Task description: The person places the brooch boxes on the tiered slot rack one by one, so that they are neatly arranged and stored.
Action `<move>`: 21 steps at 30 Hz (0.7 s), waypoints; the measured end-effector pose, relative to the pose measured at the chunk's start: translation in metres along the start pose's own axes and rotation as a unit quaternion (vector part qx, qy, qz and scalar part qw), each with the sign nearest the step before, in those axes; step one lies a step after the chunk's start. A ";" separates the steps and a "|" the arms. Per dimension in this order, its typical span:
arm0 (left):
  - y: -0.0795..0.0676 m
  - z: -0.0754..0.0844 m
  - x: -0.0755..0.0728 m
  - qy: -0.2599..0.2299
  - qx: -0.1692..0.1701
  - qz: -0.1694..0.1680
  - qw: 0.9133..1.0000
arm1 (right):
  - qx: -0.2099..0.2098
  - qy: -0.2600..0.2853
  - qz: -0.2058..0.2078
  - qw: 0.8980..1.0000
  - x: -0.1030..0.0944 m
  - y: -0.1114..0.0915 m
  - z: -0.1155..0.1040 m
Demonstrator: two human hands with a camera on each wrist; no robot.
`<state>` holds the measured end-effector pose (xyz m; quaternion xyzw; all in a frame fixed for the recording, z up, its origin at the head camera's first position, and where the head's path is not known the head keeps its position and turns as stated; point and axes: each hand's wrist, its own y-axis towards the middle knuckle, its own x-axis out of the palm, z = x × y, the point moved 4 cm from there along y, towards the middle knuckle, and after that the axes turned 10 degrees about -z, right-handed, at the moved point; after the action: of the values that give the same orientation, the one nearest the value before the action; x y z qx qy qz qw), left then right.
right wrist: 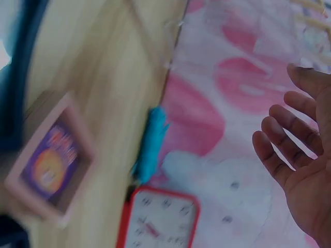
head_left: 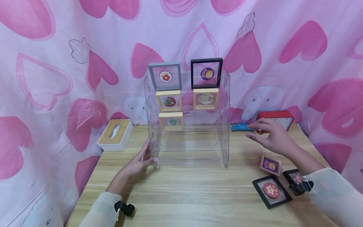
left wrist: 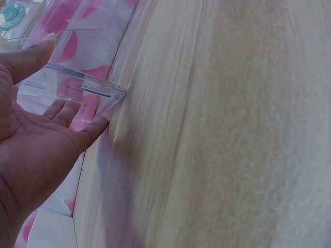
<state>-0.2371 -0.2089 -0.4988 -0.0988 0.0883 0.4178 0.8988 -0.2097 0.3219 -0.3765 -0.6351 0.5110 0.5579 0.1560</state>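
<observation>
A clear acrylic tiered display rack (head_left: pixel 188 163) stands mid-table, with small framed badges on its upper tiers. My left hand (head_left: pixel 141 159) holds the rack's lower left side; in the left wrist view the thumb (left wrist: pixel 32 59) and fingers (left wrist: pixel 93 132) lie on either side of the clear panel. My right hand (head_left: pixel 273 135) is raised right of the rack with nothing in it, fingers spread in the right wrist view. Below it on the table lie a pink frame with a purple badge (head_left: pixel 270 165), a black frame with a pink badge (head_left: pixel 272 191) and another black frame (head_left: pixel 295 176), partly behind the wrist.
A red clock (head_left: pixel 276 115) and a blue object (head_left: pixel 241 127) sit at the back right. At the left stands a white tissue box with a wooden top (head_left: pixel 116 134). A pink heart-patterned curtain (head_left: pixel 175 31) hangs behind the table (head_left: pixel 184 195).
</observation>
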 end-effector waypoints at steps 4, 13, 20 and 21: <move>0.000 -0.001 0.000 -0.007 0.008 -0.004 1.000 | 0.033 -0.003 -0.030 0.999 0.000 -0.018 0.019; 0.001 -0.001 0.000 -0.012 0.012 -0.003 1.000 | 0.089 -0.013 -0.092 0.992 0.004 -0.056 0.049; 0.001 0.000 0.000 -0.013 0.017 -0.008 1.000 | 0.065 -0.009 -0.094 0.993 0.007 -0.082 0.062; 0.001 0.000 0.000 -0.015 0.017 -0.009 1.000 | 0.063 -0.010 -0.093 0.994 0.007 -0.086 0.065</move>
<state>-0.2381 -0.2084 -0.4993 -0.0786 0.0812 0.4099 0.9051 -0.1755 0.4052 -0.4356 -0.6633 0.4821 0.5139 0.2522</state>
